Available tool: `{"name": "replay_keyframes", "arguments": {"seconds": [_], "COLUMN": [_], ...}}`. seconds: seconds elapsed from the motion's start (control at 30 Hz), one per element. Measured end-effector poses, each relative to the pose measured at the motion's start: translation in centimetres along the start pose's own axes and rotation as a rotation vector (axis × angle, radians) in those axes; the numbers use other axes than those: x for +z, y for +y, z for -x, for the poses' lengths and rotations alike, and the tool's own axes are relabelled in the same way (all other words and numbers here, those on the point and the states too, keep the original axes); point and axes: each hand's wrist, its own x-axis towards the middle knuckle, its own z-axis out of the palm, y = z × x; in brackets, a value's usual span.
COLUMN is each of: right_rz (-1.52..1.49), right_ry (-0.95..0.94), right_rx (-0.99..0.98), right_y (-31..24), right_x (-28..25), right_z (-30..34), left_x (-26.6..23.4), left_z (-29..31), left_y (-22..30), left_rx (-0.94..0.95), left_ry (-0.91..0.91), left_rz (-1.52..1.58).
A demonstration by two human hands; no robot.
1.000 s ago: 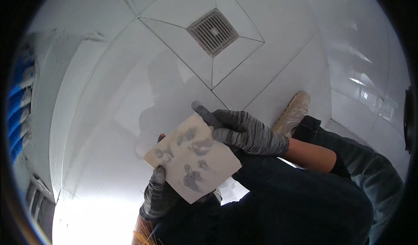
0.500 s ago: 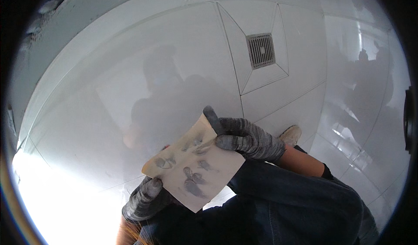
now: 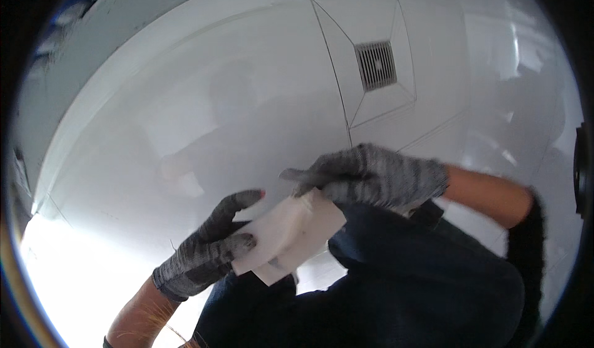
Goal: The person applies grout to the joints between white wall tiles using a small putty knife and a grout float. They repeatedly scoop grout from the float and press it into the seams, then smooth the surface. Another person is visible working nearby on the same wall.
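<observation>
A pale, paper-like sheet (image 3: 315,221) hangs over my lap, folded over on itself, with a little grey smudging near its lower part. My left hand (image 3: 204,249), in a grey knitted glove, grips its left end under the thumb. The left index finger stretches away from the sheet and shows a reddish tip. At the sheet's upper edge, my right hand (image 3: 377,175), gloved the same way, closes on it with the fingertips. Some fingers of both hands are hidden.
Glossy pale floor tiles (image 3: 247,113) lie ahead, with a square grated drain (image 3: 376,66) set in them at the upper right. A grey ledge (image 3: 93,45) runs along the upper left. My dark-trousered legs (image 3: 427,261) are below the hands. Strong glare whitens the lower left.
The sheet was spread wide with its smudged face showing; now it is folded over. My right hand has shifted slightly up and right along its edge, and the left index finger has stretched out.
</observation>
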Motion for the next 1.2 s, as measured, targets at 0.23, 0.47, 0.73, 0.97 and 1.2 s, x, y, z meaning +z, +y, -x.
{"name": "replay_keyframes", "arguments": {"seconds": [0.23,0.47,0.73,0.97,1.2], "right_rz": [0.629,0.784,0.749,0.708,0.688], "right_ry": [0.269,0.224,0.284,0.215,0.49], "right_rx": [0.123,-0.122,-0.287,-0.219,-0.295], "right_y": [-2.2,4.6,8.4,9.9,9.5], "right_x": [-8.6,-4.0,-0.6,-0.4,0.4], "right_z": [4.4,0.2,-4.5,-4.9,-5.4], "left_x": [3.8,3.6,2.9,2.1,1.8], "left_z": [-4.0,-5.4,-6.7,-7.6,-7.3], "left_y": [3.2,2.5,3.4,2.6,3.5], "left_rx": [-0.09,0.054,-0.088,0.019,0.147], "left_ry": [0.138,0.289,0.3,0.315,0.363], "left_rz": [-0.519,-0.852,-0.657,-0.823,-0.959]}}
